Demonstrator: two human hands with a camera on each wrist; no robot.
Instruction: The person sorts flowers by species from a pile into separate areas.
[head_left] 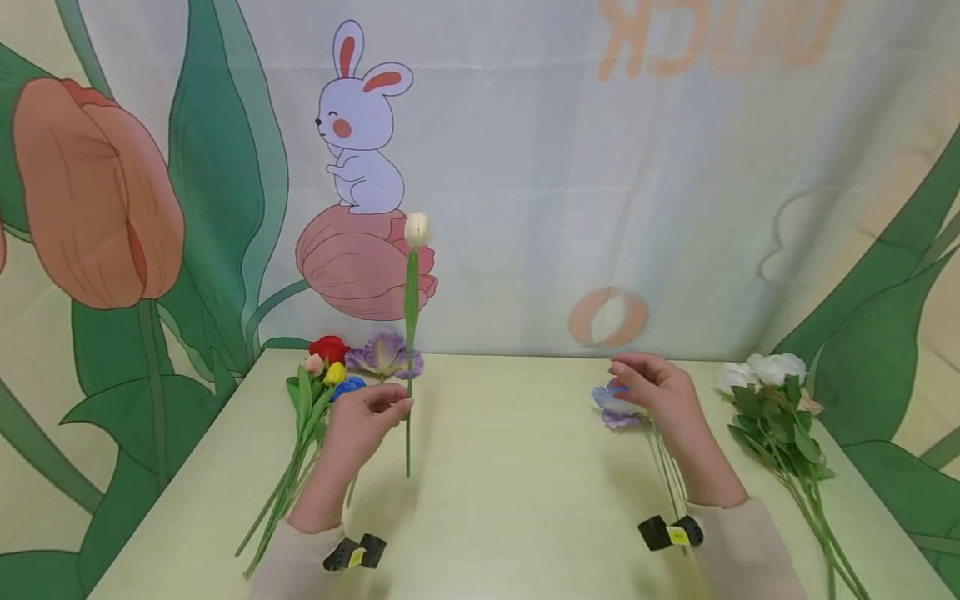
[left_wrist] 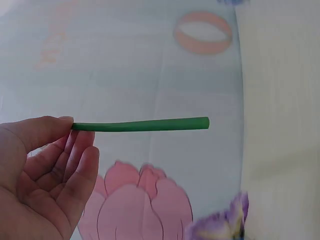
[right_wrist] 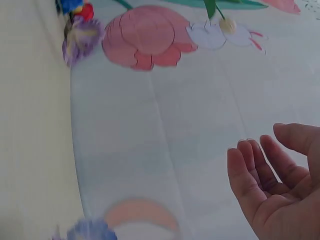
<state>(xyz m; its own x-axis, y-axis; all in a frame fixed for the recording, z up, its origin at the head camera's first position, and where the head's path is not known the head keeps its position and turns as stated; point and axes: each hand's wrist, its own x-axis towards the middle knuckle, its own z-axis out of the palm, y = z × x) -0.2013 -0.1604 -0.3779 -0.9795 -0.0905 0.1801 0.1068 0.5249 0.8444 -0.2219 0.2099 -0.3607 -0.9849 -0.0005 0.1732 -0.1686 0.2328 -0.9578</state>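
Observation:
A white tulip [head_left: 412, 292] stands upright above the table, a long green leaf along its stem. My left hand [head_left: 369, 423] pinches that stem between thumb and fingertips in the head view. The lower stem end [left_wrist: 150, 124] sticks out past the fingers in the left wrist view. On the other side, my right hand [head_left: 663, 392] is raised with fingers loosely bent and nothing in them. It overlaps a blue-purple flower [head_left: 618, 408] with thin stems. In the right wrist view the tulip's bloom [right_wrist: 228, 25] shows at the top.
Left on the pale table [head_left: 495, 500] lie a red flower [head_left: 330, 348], a yellow tulip [head_left: 335, 373], a blue flower [head_left: 348, 387] and a purple flower [head_left: 384, 354]. A bunch of white flowers [head_left: 776, 369] lies at the right. A printed curtain [head_left: 510, 167] hangs behind.

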